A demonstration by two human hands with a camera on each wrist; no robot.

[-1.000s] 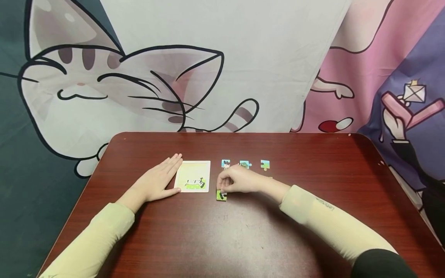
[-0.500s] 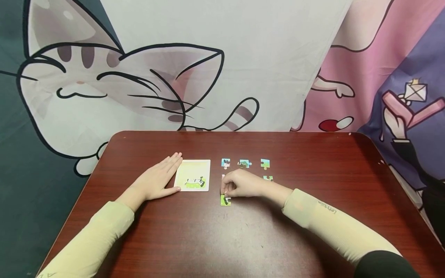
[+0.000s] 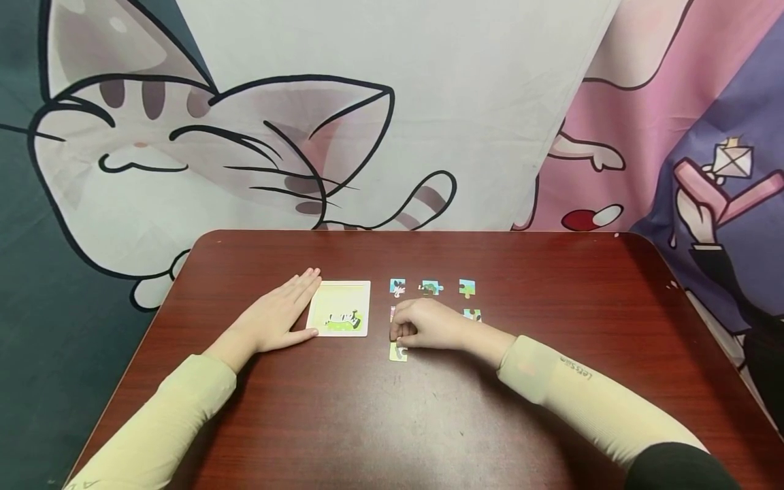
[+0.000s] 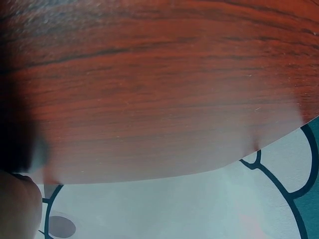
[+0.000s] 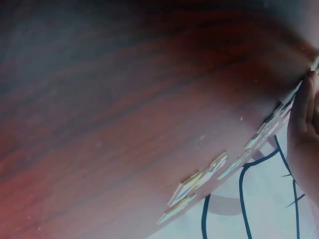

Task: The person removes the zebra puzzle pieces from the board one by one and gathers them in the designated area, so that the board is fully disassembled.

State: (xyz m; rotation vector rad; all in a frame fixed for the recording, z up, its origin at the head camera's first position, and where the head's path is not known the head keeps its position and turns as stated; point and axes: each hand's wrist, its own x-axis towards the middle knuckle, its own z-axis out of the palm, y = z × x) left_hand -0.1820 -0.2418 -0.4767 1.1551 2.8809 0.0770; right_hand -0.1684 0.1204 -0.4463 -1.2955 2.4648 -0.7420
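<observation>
My left hand lies flat with straight fingers at the left edge of a square pale-yellow puzzle tray; fingertips and thumb touch the rim. A zebra picture on green shows low in the tray. To the right of it, my right hand has curled fingers, with thumb and fingertips pinching the top edge of a small green jigsaw piece. Glare whitens that piece. The right wrist view shows the curled hand at its right edge. Another piece behind the fingers is mostly hidden.
Behind the right hand, three jigsaw pieces lie in a spaced row: left piece, middle piece and right piece. One more piece shows beyond the right wrist. A cartoon cloth hangs behind the brown table.
My right hand has shifted slightly right and nearer me with the jigsaw piece. Its face has turned from green to pale with glare. The left hand stays in place.
</observation>
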